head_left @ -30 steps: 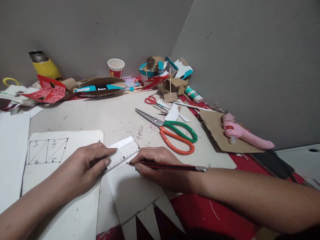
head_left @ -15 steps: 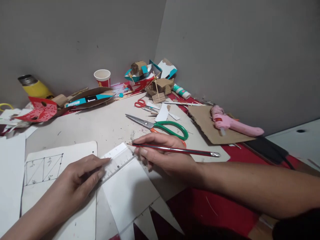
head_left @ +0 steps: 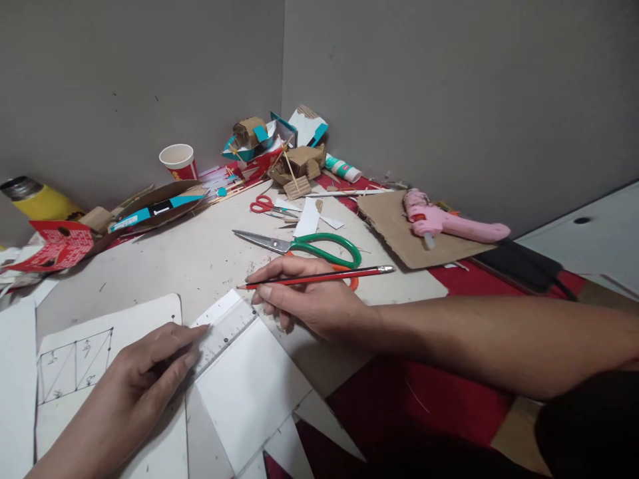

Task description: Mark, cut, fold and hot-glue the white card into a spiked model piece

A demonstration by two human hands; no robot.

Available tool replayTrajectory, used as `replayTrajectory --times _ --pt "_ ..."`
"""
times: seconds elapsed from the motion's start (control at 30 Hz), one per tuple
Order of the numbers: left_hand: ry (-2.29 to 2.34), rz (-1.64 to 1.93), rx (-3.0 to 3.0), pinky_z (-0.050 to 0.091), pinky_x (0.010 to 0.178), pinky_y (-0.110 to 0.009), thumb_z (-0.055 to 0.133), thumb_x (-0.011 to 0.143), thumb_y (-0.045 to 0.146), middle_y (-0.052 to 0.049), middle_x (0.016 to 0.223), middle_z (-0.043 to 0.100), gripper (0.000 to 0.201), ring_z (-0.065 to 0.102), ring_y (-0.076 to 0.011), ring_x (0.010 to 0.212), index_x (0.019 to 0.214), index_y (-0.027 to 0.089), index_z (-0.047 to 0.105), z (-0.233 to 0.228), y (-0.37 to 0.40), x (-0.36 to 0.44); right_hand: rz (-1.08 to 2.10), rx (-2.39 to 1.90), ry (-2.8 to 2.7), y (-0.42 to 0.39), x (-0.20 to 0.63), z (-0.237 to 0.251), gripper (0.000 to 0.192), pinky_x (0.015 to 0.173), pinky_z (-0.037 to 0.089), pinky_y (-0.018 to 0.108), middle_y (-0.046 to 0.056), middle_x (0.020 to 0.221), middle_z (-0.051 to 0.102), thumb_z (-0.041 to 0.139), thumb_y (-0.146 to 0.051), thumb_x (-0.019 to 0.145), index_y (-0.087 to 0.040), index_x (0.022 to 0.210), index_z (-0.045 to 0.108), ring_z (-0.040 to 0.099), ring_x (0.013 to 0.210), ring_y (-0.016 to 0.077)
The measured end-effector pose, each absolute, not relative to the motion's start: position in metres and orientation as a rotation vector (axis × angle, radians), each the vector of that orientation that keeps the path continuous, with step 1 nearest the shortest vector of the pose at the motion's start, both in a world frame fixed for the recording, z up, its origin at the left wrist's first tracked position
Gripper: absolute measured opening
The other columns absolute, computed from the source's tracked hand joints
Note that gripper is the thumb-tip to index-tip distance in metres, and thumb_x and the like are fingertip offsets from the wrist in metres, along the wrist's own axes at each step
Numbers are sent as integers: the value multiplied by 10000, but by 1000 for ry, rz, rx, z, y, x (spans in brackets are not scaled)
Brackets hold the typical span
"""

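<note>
Thumb and fingertips of the right hand (head_left: 319, 303) pinch a red-and-black pencil (head_left: 349, 274) low down near its point, a grip that would suit fine control. The tip sits near the ruler's far end; whether it touches anything cannot be told.

The left hand (head_left: 142, 376) holds the clear ruler (head_left: 227, 332), index finger and thumb slightly parted on it, presumably to keep it from sliding. That ruler lies across the far part of a white card (head_left: 257, 386), likely as a straight guide, with pale triangular points (head_left: 322, 420) along the card's near edge. Under the left hand is a sheet (head_left: 144, 319) bearing a drawn, divided rectangle, perhaps kept close for reference.

Farther out, large scissors (head_left: 287, 247) lie just behind the right hand, their orange handle partly hidden, with small red scissors (head_left: 270, 207) beyond. A pink glue gun (head_left: 449, 225) rests on flat cardboard (head_left: 387, 223), which probably shields the surface from drips.
</note>
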State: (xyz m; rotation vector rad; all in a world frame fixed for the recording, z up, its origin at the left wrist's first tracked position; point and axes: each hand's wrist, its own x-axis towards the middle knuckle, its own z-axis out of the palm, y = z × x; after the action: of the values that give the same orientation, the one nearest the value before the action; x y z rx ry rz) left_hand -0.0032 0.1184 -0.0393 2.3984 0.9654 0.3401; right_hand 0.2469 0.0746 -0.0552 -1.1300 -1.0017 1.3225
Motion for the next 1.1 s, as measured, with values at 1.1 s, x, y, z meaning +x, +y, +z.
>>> replayTrajectory --times 1.1 --pt "977 259 2372 566 777 -326 526 905 309 -73 1099 736 329 668 -232 998 1200 276 667 -44 119 -4 1145 -1231 -1447 66 247 -64 86 499 389 198 -19 663 588 533 -92 698 -176 681 546 499 586 91"
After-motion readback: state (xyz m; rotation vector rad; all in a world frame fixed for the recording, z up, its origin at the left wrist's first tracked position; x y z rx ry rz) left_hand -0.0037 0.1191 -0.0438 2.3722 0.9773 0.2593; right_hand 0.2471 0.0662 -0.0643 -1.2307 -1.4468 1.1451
